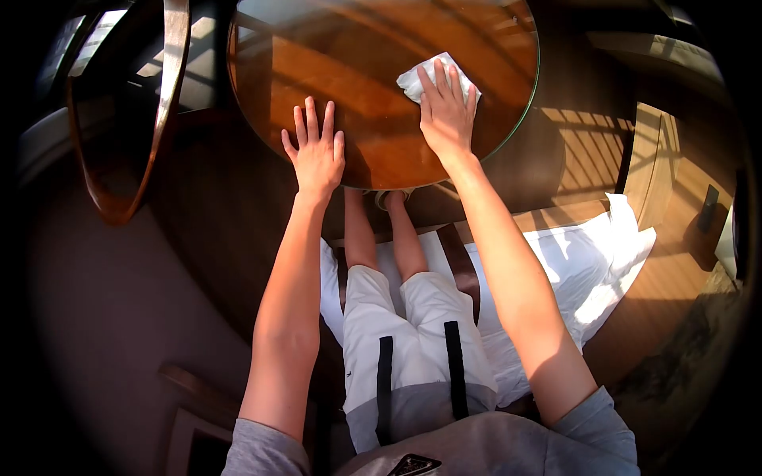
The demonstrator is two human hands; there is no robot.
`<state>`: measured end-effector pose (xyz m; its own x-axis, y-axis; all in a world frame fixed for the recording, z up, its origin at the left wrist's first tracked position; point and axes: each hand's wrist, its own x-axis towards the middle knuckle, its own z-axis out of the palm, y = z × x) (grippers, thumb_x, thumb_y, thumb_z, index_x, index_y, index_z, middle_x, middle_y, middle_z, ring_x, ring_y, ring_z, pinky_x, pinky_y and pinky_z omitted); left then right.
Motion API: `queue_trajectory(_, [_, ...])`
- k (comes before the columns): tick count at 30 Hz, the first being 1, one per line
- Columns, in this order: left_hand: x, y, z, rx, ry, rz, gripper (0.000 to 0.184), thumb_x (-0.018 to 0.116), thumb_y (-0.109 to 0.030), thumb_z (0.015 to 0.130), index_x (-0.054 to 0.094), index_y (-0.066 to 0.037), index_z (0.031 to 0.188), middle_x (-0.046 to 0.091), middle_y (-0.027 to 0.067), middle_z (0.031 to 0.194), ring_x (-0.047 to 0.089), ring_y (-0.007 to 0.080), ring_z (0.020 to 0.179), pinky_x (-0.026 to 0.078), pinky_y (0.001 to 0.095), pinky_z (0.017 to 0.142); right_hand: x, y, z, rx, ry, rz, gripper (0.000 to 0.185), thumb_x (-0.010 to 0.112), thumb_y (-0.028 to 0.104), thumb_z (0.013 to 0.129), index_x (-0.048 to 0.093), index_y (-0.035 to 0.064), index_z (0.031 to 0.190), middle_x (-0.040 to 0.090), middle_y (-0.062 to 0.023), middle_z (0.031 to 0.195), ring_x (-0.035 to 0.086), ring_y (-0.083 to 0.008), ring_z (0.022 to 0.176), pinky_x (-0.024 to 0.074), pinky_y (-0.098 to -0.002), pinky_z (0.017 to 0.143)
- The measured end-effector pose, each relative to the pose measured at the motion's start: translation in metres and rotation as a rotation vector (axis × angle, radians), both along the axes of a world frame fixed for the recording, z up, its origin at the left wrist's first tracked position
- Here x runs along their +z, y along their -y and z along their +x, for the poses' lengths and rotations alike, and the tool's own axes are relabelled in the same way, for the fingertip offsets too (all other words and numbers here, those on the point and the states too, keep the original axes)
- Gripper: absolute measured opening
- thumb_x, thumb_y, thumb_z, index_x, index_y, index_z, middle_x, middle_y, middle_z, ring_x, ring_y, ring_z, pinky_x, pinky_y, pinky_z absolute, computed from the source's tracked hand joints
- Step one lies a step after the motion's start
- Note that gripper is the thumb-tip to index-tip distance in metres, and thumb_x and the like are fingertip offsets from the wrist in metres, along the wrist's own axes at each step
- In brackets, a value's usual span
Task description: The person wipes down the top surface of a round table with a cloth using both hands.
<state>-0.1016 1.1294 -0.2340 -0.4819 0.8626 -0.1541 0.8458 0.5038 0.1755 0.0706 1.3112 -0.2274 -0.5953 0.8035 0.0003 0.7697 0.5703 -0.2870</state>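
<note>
A round glass-topped wooden table [357, 63] lies in front of me, its brown surface striped with sunlight and shadow. My left hand [316, 155] rests palm down at the near left edge of the glass, fingers spread and holding nothing. On the right side of the tabletop, my right hand [448, 115] holds a crumpled white cloth [411, 83] pressed against the glass. The fingers lie over the cloth, which sticks out to their left and above them. Whatever is under the palm is hidden.
A curved wooden chair arm [127, 214] rises at the left. Behind my legs, white fabric [556, 262] with a brown strap covers a wooden seat. At the right stands wooden furniture [651, 159]. Wooden flooring [583, 147] shows beyond the table's right edge.
</note>
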Motion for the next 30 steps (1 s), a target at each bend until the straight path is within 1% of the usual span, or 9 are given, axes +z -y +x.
queue_trajectory(2, [-0.001,-0.002,-0.001,0.005,0.022,-0.02,0.056,0.04,-0.035,0.106,0.035,-0.021,0.16,0.016,0.0102,0.172,0.015,0.0333,0.158,0.014,0.0652,0.12,-0.006,0.029,-0.004,-0.035,-0.031,-0.008,0.048,0.055,0.019,0.101,0.052,0.0225,0.149,0.04,-0.004,0.162,0.033,-0.0276,0.151,0.0219,-0.0605,0.12])
queue_trajectory(5, [-0.002,-0.003,-0.002,0.0,0.037,-0.026,0.057,0.041,-0.035,0.106,0.035,-0.019,0.16,0.016,0.0107,0.172,0.014,0.0344,0.158,0.013,0.0661,0.119,0.008,0.085,0.003,0.147,-0.071,-0.225,0.054,0.06,0.018,0.097,0.052,0.0289,0.149,0.041,-0.0014,0.161,0.034,-0.0266,0.15,0.021,-0.0608,0.121])
queue_trajectory(9, [-0.001,-0.002,-0.001,-0.003,0.048,-0.005,0.057,0.042,-0.034,0.105,0.035,-0.019,0.16,0.016,0.012,0.171,0.015,0.0354,0.157,0.014,0.067,0.119,0.014,0.118,0.018,0.241,-0.045,-0.3,0.055,0.063,0.018,0.096,0.052,0.0299,0.148,0.041,0.0019,0.16,0.034,-0.0237,0.15,0.0212,-0.0613,0.12])
queue_trajectory(15, [0.0,-0.005,0.0,0.008,0.056,-0.011,0.057,0.042,-0.034,0.105,0.036,-0.02,0.16,0.016,0.012,0.171,0.015,0.0358,0.157,0.014,0.0666,0.119,0.004,0.137,0.016,0.241,-0.004,-0.192,0.054,0.064,0.022,0.096,0.052,0.0325,0.148,0.041,0.0043,0.161,0.034,-0.0205,0.149,0.0212,-0.0585,0.12])
queue_trajectory(20, [0.001,-0.004,-0.001,0.002,0.087,-0.034,0.058,0.038,-0.035,0.106,0.032,-0.018,0.161,0.013,0.0124,0.172,0.011,0.0367,0.158,0.012,0.0669,0.119,-0.006,0.173,-0.003,-0.03,-0.015,-0.153,0.05,0.062,0.024,0.099,0.053,0.0349,0.146,0.04,0.0033,0.161,0.034,-0.0225,0.149,0.0198,-0.0578,0.119])
queue_trajectory(21, [0.001,-0.004,-0.001,0.005,0.084,-0.048,0.058,0.038,-0.035,0.106,0.032,-0.018,0.161,0.013,0.0125,0.172,0.011,0.0367,0.158,0.012,0.0669,0.119,-0.013,0.178,-0.004,-0.033,-0.018,-0.073,0.053,0.067,0.022,0.095,0.054,0.034,0.144,0.039,0.0025,0.161,0.033,-0.0224,0.147,0.0229,-0.053,0.114])
queue_trajectory(22, [0.002,-0.005,-0.001,0.008,0.079,-0.064,0.058,0.038,-0.035,0.106,0.032,-0.018,0.161,0.013,0.0125,0.172,0.011,0.0367,0.158,0.012,0.0668,0.119,-0.026,0.184,0.001,-0.033,-0.02,-0.073,0.053,0.067,0.022,0.095,0.054,0.034,0.144,0.039,0.0025,0.161,0.033,-0.0224,0.147,0.0229,-0.053,0.114])
queue_trajectory(25, [0.003,-0.005,0.001,-0.005,0.064,-0.039,0.058,0.038,-0.035,0.106,0.032,-0.018,0.161,0.013,0.0128,0.172,0.012,0.0368,0.158,0.012,0.0669,0.119,-0.042,0.189,0.021,0.153,-0.092,0.128,0.043,0.069,0.021,0.089,0.061,0.0382,0.128,0.046,0.0083,0.152,0.039,-0.0181,0.137,0.0301,-0.0456,0.102])
queue_trajectory(30, [0.005,-0.003,0.002,-0.011,0.055,-0.03,0.058,0.039,-0.035,0.106,0.032,-0.018,0.161,0.013,0.013,0.172,0.013,0.0372,0.157,0.013,0.0666,0.119,-0.042,0.183,0.045,0.377,-0.131,0.188,0.035,0.072,0.026,0.085,0.063,0.0367,0.118,0.051,0.0101,0.139,0.043,-0.0163,0.129,0.0314,-0.0417,0.101])
